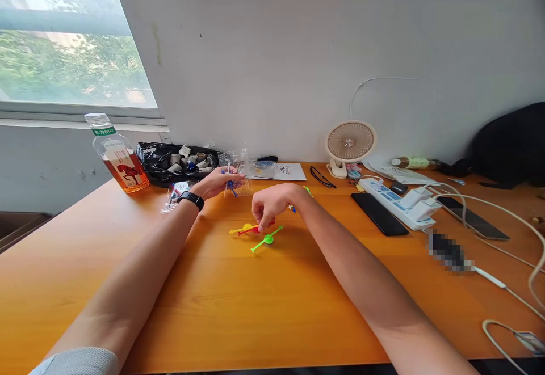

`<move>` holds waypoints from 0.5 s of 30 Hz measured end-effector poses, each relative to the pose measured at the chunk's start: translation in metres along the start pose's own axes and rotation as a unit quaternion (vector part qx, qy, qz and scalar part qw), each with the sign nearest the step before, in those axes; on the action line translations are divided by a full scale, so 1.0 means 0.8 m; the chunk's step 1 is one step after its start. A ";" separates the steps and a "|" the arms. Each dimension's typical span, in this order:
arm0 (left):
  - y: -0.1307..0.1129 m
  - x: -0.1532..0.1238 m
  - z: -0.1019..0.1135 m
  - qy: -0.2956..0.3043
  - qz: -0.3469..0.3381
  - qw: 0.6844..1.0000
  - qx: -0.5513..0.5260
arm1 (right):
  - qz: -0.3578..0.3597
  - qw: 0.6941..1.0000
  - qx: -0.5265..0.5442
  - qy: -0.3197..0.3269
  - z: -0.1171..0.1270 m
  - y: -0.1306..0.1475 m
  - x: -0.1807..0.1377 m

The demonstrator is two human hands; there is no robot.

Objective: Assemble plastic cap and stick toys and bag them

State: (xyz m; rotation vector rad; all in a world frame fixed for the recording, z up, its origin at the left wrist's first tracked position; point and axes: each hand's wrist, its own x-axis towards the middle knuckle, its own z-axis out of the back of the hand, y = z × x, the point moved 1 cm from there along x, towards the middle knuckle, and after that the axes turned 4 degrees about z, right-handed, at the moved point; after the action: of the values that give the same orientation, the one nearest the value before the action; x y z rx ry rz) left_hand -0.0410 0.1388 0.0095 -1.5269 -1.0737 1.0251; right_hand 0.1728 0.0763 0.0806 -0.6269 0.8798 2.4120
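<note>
My right hand (272,202) reaches down over the table with its fingers pinched on a red arrow spinner (249,230). Right beside the red one is a yellow arrow spinner (238,229), partly overlapped by it. A green arrow spinner (268,240) stands on a small round base, a little nearer to me. Farther back, my left hand (217,182), with a black watch on its wrist, has its fingers closed on a crinkled clear plastic bag (243,186). Blue arrow-like pieces (232,185) and a white piece show at its fingers; whether they are inside the bag is unclear.
A tea bottle (121,156) and a black bag of cardboard tubes (179,162) stand at back left. Along the back are papers (289,171), glasses (322,177) and a small fan (349,142). A phone (378,214), power strip (395,202) and cables occupy the right.
</note>
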 end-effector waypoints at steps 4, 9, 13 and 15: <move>-0.001 -0.006 -0.008 0.034 0.037 0.998 0.035 | 0.023 0.999 0.044 -0.017 0.007 -0.006 -0.011; -0.007 -0.013 -0.020 0.099 0.036 0.988 0.109 | 0.103 0.987 0.088 -0.087 0.019 -0.001 -0.041; -0.013 -0.019 -0.033 0.118 0.018 0.983 0.140 | 0.133 0.943 0.109 -0.285 0.036 -0.001 -0.089; -0.014 -0.020 -0.039 0.126 0.024 0.981 0.142 | 0.107 0.910 0.074 -0.393 0.043 -0.005 -0.111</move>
State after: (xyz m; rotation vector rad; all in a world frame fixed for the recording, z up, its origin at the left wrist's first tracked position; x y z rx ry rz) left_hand -0.0170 0.1173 0.0273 -1.4095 -0.6846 0.9429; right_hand 0.2354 0.0768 0.1525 0.5133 0.7723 2.4153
